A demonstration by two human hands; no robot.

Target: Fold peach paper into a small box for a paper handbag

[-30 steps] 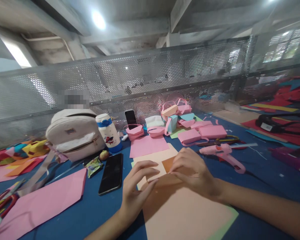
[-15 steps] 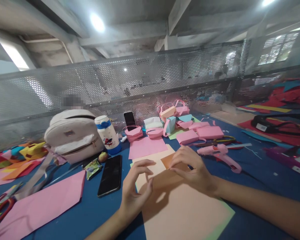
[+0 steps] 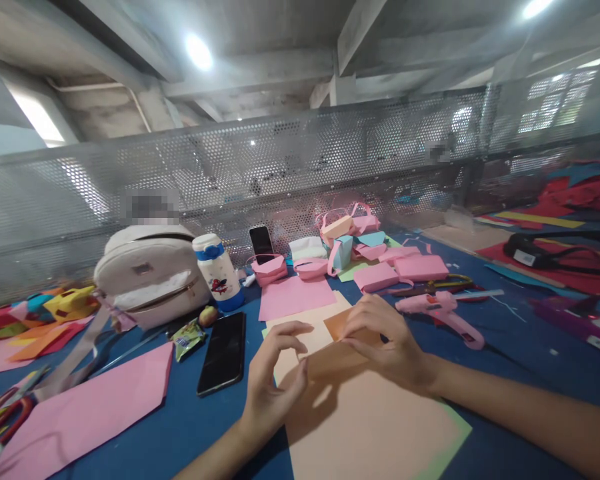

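Note:
My right hand (image 3: 384, 333) pinches a small piece of peach paper (image 3: 336, 325), which looks orange where shade falls on it. Opposite it, the thumb and fingers of my left hand (image 3: 279, 363) curl in at the other end of this piece, whose thin edge runs between the two hands. Exactly where the left fingertips press is hard to see. Beneath both hands lies a large peach sheet (image 3: 365, 413), with a green sheet (image 3: 450, 437) showing along its right edge.
Left of my hands are a black phone (image 3: 223, 353), a snack packet (image 3: 187, 339), a bottle (image 3: 219, 273), a backpack (image 3: 147, 277) and pink paper (image 3: 95, 407). A pink glue gun (image 3: 445, 310) lies at right. Several pink paper bags (image 3: 375, 275) are farther back, before a perforated metal screen (image 3: 300, 167).
Hands and paper keep nearly the same pose. The whole view has shifted slightly, so things on the table appear a little lower and farther right.

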